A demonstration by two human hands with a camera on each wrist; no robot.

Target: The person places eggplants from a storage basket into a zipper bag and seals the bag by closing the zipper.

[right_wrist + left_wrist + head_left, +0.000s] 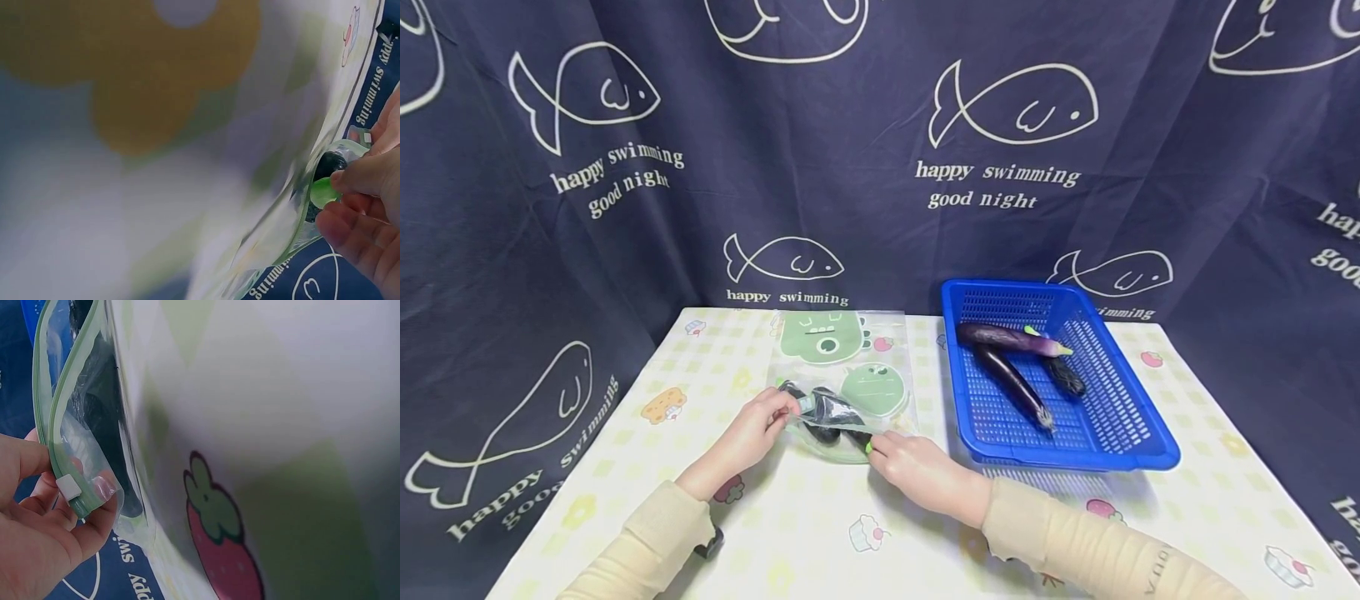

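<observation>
A clear zip bag (904,333) with green cartoon prints lies on the table, its mouth toward me and parted. My left hand (758,427) pinches the left corner of the mouth, beside the white slider (69,487) on the green zip strip (55,409). Several dark eggplants (831,408) lie inside, partly hidden by the film. At the right of the opening my right hand (917,468) pinches the bright green tip (323,192) of one dark eggplant (330,165), whose body reaches into the bag.
A blue plastic basket (1138,392) stands right of the bag. It holds a long purple eggplant (1007,337), a dark one (1011,385) and a short black wrinkled one (1065,377). A patterned cloth (805,533) covers the table; a dark fish-print curtain (880,167) hangs behind.
</observation>
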